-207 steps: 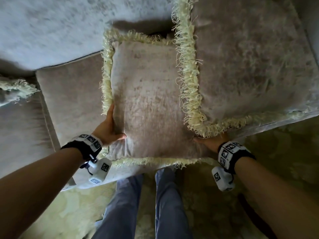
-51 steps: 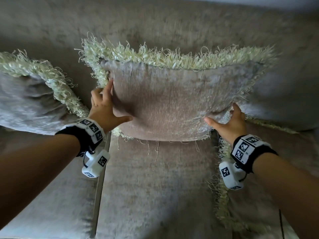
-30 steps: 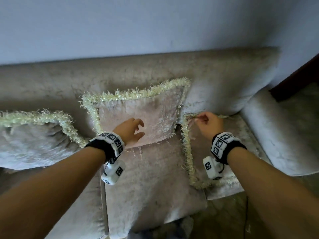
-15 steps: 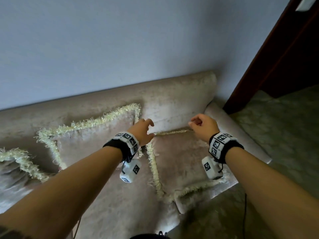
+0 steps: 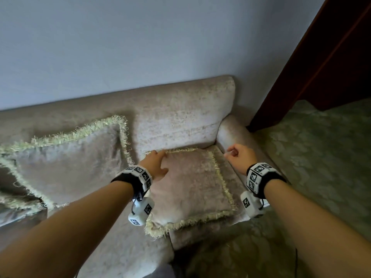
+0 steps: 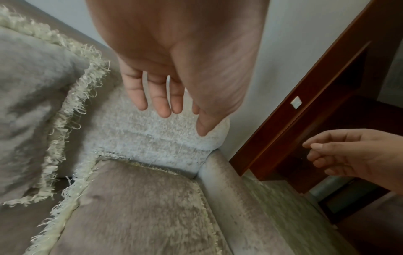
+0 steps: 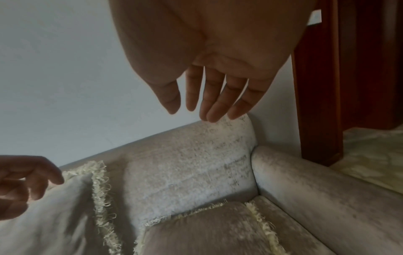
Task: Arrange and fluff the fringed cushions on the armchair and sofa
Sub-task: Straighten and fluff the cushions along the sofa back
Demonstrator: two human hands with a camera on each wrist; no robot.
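Head view shows both hands off the cushion they were propping up a second or two ago: that upright cushion (image 5: 66, 159) now leans against the sofa back (image 5: 180, 117) on its own, fringe along its top and right edge, with a further fringed cushion (image 5: 12, 199) just visible at the far left. The hands have moved on to the flat cushion (image 5: 190, 187), which lies face up on the seat at the right end of the sofa, its far edge against the backrest and its right edge near the armrest (image 5: 236, 135).

The left hand (image 5: 155, 164) is open, fingers stretched toward the far left corner of the flat cushion; whether the fingertips touch the fringe I cannot tell, and the left wrist view shows them spread in the air above it. The right hand (image 5: 240, 157) is empty too, fingers loosely curled, hovering beyond the cushion's right edge over the gap beside the armrest.

So one cushion looks finished and the next is being reached for. Judging by its position, it needs gripping at both far corners, lifting, plumping and standing against the backrest beside the first.
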